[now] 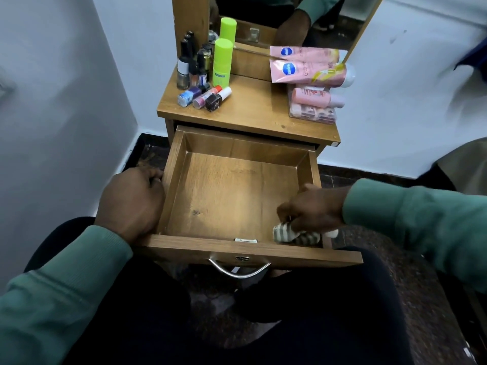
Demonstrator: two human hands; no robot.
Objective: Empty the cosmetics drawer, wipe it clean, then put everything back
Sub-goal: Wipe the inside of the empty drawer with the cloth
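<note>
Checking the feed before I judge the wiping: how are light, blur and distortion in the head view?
Head view: wide-angle bends the walls and splays the drawer; its floor is evenly lit with a mild sheen, no harsh glare; the right hand and striped cloth are slightly blurred; the mirror doubles the pink tube.

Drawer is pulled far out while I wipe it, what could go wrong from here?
The drawer is far out; pressing hard with the cloth in your right hand might tip it, though your left hand steadies its side. Jolts could roll the lying polish bottles off the table.
</note>
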